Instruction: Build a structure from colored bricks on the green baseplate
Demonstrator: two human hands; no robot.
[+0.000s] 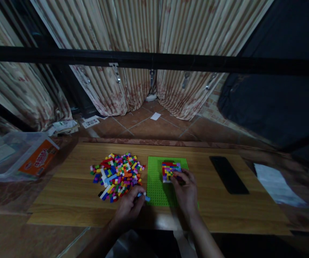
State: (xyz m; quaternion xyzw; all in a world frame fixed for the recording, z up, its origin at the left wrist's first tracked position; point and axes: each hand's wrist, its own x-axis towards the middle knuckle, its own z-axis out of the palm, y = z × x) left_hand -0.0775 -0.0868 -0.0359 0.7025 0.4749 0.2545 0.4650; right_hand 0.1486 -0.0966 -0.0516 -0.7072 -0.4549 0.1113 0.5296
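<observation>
A green baseplate (155, 186) lies on a low wooden table (224, 211). On it stands a small block built of many-coloured bricks (169, 169). My right hand (186, 190) rests on the plate with its fingertips against the block's right side. My left hand (129, 206) is at the plate's front left corner, its fingers pinched on a light blue brick (144, 196). A pile of loose coloured bricks (116, 175) lies just left of the plate, close to my left hand.
A black phone-like slab (228, 174) lies on the table's right part. A clear plastic box (14, 154) sits on the floor at the left. White paper (275, 184) lies at the right. Curtains and a dark horizontal bar (154, 61) stand behind.
</observation>
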